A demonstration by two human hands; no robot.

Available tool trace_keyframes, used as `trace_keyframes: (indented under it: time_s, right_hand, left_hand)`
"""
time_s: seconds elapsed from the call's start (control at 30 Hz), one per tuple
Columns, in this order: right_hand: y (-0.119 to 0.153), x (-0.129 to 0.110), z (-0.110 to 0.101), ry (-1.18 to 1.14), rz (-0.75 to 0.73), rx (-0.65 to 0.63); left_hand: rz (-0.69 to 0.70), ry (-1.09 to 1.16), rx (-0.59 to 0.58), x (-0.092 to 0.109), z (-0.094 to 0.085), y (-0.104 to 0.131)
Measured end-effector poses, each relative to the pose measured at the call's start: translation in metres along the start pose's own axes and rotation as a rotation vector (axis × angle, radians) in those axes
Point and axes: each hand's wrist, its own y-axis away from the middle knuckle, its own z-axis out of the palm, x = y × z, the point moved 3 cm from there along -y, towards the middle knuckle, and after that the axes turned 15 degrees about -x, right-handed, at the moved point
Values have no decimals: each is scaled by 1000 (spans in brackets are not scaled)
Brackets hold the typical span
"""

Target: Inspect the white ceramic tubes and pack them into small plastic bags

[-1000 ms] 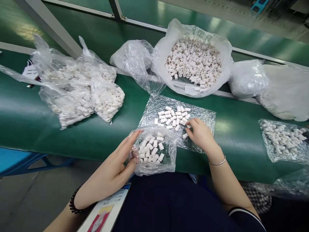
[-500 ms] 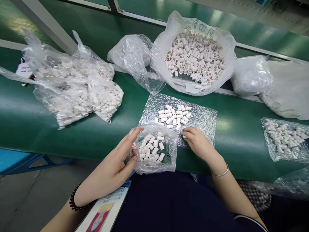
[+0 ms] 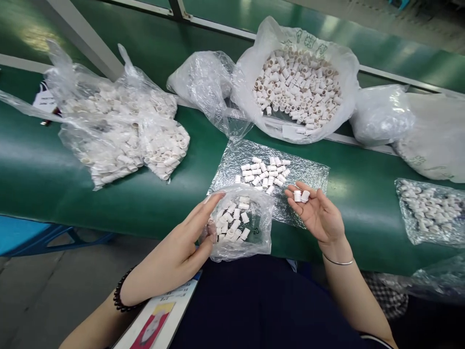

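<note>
My left hand (image 3: 181, 247) grips the left edge of a clear plastic bag (image 3: 259, 242), whose mouth stands open with several white fittings (image 3: 234, 225) inside. My right hand (image 3: 319, 215) is turned palm up to the right of the bag, with two white fittings (image 3: 301, 196) lying on its fingers. Behind the bag, a loose group of white fittings (image 3: 263, 172) rests on a crinkled clear plastic sheet (image 3: 308, 169) on the green table (image 3: 160, 203).
A large open bag of fittings (image 3: 300, 92) stands at the back. Filled bags (image 3: 109, 131) lie at the left. A flat bag of parts (image 3: 432, 208) is at the right, below more bulky bags (image 3: 436, 131). A blue stool (image 3: 25, 235) is at the lower left.
My right hand has moved right from the sheet and turned palm up, showing two fittings on its fingers. My left hand still grips the bag.
</note>
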Motion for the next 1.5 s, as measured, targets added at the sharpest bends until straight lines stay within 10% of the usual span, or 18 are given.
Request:
trace_keyframes:
  time_s: [0.2,0.4,0.53,0.63,0.93,1.1,1.33,1.5]
  right_hand:
    - [14,-26,51,142,-113,-251]
    - [17,-36,116,780,-302,-550]
    - [-7,-45,82,1250,-495,-236]
    - [-35,-44,38,1554,-268,7]
    - [-62,-8,25,1839,22,-70]
    - [-59,-8,18,1625,-2,-115]
    - [-25,-10,-9,474,-42,-138]
    - [-14,0,-15,125,-56,-10]
  left_hand:
    - [-14,-69,41,5,3,-7]
    - [39,-7,35,5,5,-3]
    - [10,54,28,-4,6,4]
    - [-1,78,46,-9,5,6]
    - [-5,73,79,-6,4,4]
    - [-3,62,82,-6,2,4]
    - [-3,83,58,-5,3,1]
    - [-3,102,58,2,3,-2]
